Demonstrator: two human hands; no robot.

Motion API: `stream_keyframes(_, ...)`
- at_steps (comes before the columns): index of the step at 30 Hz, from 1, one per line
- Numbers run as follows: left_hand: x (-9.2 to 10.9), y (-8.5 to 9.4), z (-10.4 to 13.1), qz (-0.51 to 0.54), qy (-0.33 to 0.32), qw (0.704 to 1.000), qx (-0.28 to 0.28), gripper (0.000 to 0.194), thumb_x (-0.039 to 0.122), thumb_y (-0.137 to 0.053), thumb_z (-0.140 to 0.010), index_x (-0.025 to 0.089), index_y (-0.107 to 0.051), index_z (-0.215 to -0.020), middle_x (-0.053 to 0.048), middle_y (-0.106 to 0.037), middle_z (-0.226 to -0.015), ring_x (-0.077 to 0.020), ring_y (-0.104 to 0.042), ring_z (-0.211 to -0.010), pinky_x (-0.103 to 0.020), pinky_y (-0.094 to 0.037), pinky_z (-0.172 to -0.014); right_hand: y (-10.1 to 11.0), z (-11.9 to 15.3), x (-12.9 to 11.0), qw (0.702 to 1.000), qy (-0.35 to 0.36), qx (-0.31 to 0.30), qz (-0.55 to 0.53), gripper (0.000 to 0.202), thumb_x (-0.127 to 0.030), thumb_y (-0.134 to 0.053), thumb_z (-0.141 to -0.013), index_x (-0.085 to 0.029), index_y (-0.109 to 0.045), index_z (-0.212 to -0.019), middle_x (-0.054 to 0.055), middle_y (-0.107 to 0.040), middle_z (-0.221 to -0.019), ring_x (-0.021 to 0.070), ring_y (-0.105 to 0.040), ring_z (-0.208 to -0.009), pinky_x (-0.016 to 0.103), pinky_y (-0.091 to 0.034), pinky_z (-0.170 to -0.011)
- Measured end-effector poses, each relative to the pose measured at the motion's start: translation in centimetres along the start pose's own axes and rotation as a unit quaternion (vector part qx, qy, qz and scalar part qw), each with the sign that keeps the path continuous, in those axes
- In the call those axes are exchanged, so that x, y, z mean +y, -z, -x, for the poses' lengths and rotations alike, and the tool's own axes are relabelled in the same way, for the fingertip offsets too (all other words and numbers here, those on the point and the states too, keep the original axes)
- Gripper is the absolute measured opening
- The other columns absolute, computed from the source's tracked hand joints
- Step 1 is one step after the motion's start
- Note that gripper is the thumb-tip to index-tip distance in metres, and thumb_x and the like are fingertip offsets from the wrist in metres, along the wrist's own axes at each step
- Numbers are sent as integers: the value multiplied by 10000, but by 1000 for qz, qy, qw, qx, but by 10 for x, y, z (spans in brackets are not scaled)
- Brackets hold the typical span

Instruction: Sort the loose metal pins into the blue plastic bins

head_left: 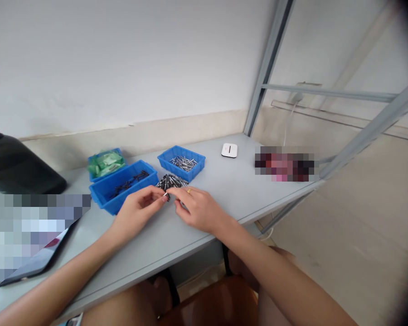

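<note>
My left hand (139, 206) is closed in a pinch, with thumb and fingertips on a small metal pin (165, 194). My right hand (199, 208) reaches in from the other side; its index fingertip is at the pin, and its thumb is bent below, apart from that finger. A yellow ring (189, 191) is on one of its fingers. Just beyond both hands lies a pile of dark and silver pins (172, 181), partly hidden by the fingers. The exact shape of the held piece is too small to make out.
Long dark pieces (131, 182) lie in a blue bin (104, 204) on the left. Silver pins (183, 163) fill another blue bin (199, 168). Behind is a bin with green plastic (105, 164). A white device (229, 150), dark bottle (23, 163) and metal frame (258, 104) stand around.
</note>
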State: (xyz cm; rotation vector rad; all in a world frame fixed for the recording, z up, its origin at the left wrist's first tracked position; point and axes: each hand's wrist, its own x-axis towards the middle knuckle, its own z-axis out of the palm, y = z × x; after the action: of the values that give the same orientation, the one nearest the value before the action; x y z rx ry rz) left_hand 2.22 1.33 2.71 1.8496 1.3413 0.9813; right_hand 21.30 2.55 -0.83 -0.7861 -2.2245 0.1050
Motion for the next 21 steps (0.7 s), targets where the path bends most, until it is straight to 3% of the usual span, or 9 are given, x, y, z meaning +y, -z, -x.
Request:
stream_keyframes(12, -2, -1, 1, -18, -23, 999, 30, 210, 400, -659, -783, 197, -670, -835, -14, -695, -829, -168, -632, -762, -255, -507, -713, -2, 0, 2, 999, 2, -32, 9, 201, -167, -434, -908, -186, -554, -1068, 43, -657, -855, 173, -603, -828, 275, -446, -744)
stream_keyframes(21, -3, -1, 1, 14, 2, 1000, -14, 222, 401, -640, -800, 193, -646, -877, -12, -690, -800, -164, -632, -738, -253, -500, -683, 5, -2, -2, 999, -8, 16, -31, 330, -176, -400, -938, -181, -475, -1259, 60, -683, -999, 158, -629, -874, 281, -478, -818)
